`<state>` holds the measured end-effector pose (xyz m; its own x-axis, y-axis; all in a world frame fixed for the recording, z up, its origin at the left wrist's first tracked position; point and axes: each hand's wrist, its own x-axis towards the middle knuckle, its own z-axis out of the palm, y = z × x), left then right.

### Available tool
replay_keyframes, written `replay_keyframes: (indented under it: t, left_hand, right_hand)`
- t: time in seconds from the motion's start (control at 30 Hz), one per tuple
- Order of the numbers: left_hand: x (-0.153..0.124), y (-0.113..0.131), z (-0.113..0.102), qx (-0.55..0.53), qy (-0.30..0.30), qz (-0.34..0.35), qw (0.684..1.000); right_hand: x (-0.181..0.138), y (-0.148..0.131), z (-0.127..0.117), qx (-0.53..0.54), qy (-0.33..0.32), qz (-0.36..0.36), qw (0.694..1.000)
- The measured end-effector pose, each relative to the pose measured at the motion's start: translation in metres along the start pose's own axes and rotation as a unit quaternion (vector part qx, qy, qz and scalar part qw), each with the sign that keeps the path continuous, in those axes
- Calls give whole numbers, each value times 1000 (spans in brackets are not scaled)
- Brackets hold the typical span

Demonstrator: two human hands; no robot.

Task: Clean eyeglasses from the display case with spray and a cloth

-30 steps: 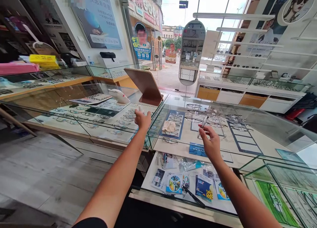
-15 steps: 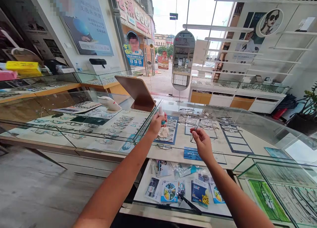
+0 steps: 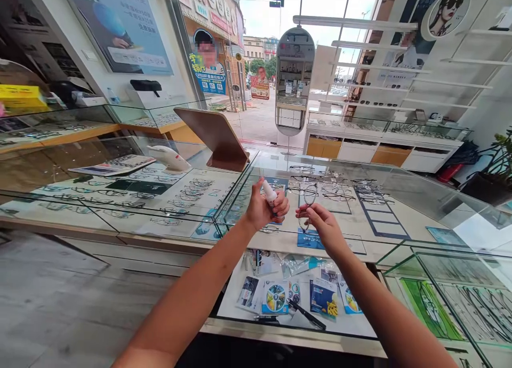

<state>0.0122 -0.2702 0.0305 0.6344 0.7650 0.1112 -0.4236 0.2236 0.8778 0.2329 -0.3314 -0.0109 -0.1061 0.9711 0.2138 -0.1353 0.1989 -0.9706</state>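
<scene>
My left hand [image 3: 264, 205] is closed around a small white spray bottle [image 3: 271, 192], its nozzle tilted up and to the left. Fingers wrap the lower part of the bottle and hide its base. Just to the right, my right hand [image 3: 320, 221] pinches a pair of thin-rimmed eyeglasses [image 3: 310, 194] near the middle. The glasses stand on edge, one lens above the fingers and the other below. A short gap separates the bottle from the glasses. Both hands are over the glass display counter [image 3: 340, 240].
Below my hands, an open drawer [image 3: 236, 317] holds leaflets, packets and a black pen [image 3: 307, 314]. Rows of eyeglass frames [image 3: 192, 192] lie inside the counter. A brown tilted mirror or board [image 3: 212, 136] and a white device [image 3: 170, 159] stand on top. Another glass case [image 3: 432, 266] is at right.
My left hand has turned and moved slightly right, tipping the bottle from upright to slanted. The glasses have shifted a little left, closer to the bottle. The view has tilted slightly down.
</scene>
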Motion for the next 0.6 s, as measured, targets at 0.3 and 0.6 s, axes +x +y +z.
replay_keyframes:
  t: [0.3,0.6]
  left_hand:
    - [8,-33,5,363,188,78,909]
    - [5,-35,13,423,189,103,880]
  right_hand:
    - [-4,-1,2,-9,-28,21,999]
    - [-10,-1,8,-6,-68,23,997]
